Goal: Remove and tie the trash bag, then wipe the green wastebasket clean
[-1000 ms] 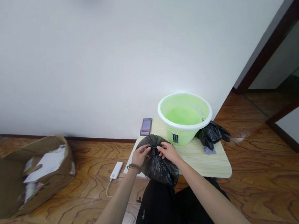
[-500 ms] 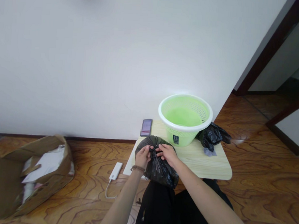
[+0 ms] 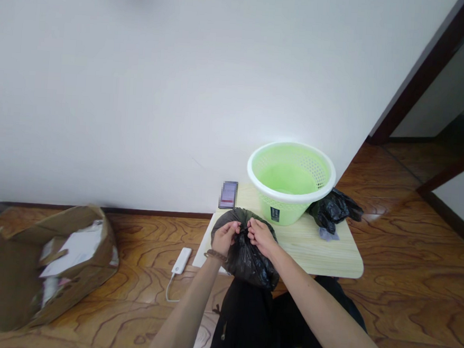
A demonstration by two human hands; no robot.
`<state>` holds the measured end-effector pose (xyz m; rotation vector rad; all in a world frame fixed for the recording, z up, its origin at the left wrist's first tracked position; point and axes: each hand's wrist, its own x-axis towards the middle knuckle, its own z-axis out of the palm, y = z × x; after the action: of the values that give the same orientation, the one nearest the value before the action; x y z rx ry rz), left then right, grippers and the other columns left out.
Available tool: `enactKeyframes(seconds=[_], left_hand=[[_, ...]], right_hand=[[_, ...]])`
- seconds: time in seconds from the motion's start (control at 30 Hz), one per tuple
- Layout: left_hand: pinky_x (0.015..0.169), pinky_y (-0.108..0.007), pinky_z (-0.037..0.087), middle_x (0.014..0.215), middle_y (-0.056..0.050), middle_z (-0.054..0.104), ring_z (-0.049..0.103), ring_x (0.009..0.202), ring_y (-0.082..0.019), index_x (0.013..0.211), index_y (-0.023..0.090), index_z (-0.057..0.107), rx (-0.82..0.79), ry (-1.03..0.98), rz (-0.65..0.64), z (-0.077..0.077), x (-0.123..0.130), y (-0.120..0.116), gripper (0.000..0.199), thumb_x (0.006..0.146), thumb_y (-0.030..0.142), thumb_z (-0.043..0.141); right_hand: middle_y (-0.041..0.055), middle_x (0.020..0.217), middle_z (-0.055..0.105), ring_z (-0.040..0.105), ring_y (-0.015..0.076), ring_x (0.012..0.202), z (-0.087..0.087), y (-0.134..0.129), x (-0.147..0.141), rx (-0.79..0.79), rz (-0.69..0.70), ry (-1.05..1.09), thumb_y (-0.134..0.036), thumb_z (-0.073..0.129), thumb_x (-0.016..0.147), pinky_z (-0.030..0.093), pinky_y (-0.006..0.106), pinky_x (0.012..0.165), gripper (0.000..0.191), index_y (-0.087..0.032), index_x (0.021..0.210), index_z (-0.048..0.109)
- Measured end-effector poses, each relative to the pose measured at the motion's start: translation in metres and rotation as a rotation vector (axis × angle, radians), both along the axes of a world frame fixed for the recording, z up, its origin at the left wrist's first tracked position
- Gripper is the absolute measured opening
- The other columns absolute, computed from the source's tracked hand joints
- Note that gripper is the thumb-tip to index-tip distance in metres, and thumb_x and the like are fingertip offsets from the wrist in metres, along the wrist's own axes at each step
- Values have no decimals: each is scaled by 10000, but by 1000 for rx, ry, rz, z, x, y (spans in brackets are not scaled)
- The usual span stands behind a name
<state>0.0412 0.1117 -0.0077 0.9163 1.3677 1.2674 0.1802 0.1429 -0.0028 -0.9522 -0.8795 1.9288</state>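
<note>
A full black plastic bag [image 3: 249, 265] sits at the front left of the small light wood table [image 3: 309, 253], its top gathered to a knot. My left hand [image 3: 225, 237] pinches the gathered plastic from the left, with a brown bead bracelet on its wrist. From the right, my right hand [image 3: 260, 236] also has its fingers closed on the bag's top. The two hands are a short gap apart over the knot. What the bag contains is hidden.
Behind the bag stands a green basket [image 3: 289, 196] with a white rim. A crumpled black bag [image 3: 335, 210] lies right of it. A phone [image 3: 228, 195] is at the back left. On the floor are a white power bank [image 3: 181, 260] with a cable and an open cardboard box [image 3: 85, 285].
Both hands have closed more tightly at the knot, the right fingers curling in from a looser spread. The bag stays in place, and the view has shifted slightly.
</note>
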Motion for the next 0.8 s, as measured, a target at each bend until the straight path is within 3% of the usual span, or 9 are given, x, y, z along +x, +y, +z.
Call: enactKeyframes(seconds=[0.3,0.47,0.53,0.6,0.7,0.8], left_hand=[[528,-238,392,680,-52,626,522,580,-122,761,134,670,33,194,64,-11,-10,7,374,715,497,593],[661,-281,455,743,-67,663,593,704,-170,862,147,673,86,336,-74,3,-10,9,374,775,482,531],[754,-308,461,867,-79,677,608,818,-187,984,164,654,162,427,-154,14,-11,11,382,816,462,485],[885,-346,420,1104,-87,630,565,1014,-205,1107,199,619,262,599,-216,24,-13,14,395,848,440,444],[1054,-439,227,1345,-52,469,367,1260,-246,1238,283,545,337,946,-330,27,-17,18,432,850,442,443],[1061,-544,65,1397,-13,407,227,1331,-301,1264,363,506,239,1181,-428,16,-22,18,452,835,490,447]], right_hand=[[-80,526,344,380,57,417,-13,1,-9,-5,-162,-49,-556,532,750,237,150,315,369,-197,721,449],[-52,516,434,423,90,388,-11,5,-1,174,-101,-390,-522,338,858,338,205,345,367,-194,807,494],[-2,620,531,524,126,506,-6,-1,6,328,-94,-592,-477,335,871,442,251,471,351,-183,917,520],[78,862,591,587,185,781,-2,-15,11,518,-136,-809,-422,413,848,483,323,709,354,-169,1078,505],[155,1263,431,410,281,1170,-3,-45,16,681,-192,-1127,-401,525,785,344,428,961,596,-185,1314,356],[152,1425,225,249,345,1277,-11,-67,17,658,-147,-1333,-481,567,745,243,491,1011,807,-213,1414,204]])
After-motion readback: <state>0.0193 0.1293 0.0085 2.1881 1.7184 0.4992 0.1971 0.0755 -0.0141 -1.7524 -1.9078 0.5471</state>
